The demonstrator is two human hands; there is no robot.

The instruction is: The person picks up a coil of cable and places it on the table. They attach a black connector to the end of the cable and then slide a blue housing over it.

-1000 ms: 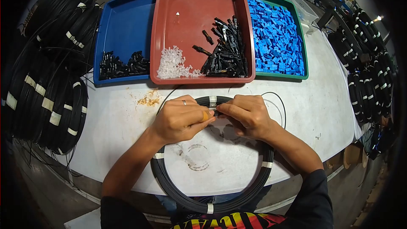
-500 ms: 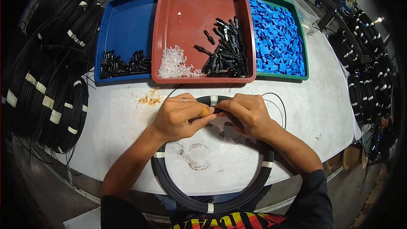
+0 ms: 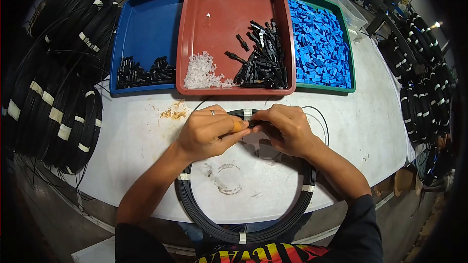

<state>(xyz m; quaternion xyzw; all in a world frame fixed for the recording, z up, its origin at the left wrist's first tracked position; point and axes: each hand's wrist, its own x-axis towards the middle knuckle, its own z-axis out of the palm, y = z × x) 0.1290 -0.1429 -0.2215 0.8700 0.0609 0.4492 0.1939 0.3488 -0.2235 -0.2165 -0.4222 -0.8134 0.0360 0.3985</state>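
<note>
A coil of black cable (image 3: 195, 210), bound with white tape, lies on the white table and reaches over its front edge. Over the far side of the coil, my left hand (image 3: 209, 134) pinches a small dark piece between thumb and forefinger. Its forefinger has an orange-brown wrap, and a ring shows on another finger. My right hand (image 3: 285, 129) meets it from the right, fingertips closed on the same small dark piece. The fingers mostly hide that piece, so its shape cannot be made out. A loose cable end (image 3: 325, 122) curves out to the right of my right hand.
Behind the hands stand a blue tray (image 3: 146, 19) with black connectors, a red tray (image 3: 219, 9) with clear small parts and black connectors, and a green tray (image 3: 352, 80) full of blue clips. Taped cable coils (image 3: 53, 112) hang at left, more (image 3: 419, 102) at right.
The fingertips of both hands have shifted very slightly around the small dark piece. The view has moved a little; otherwise things stand as before.
</note>
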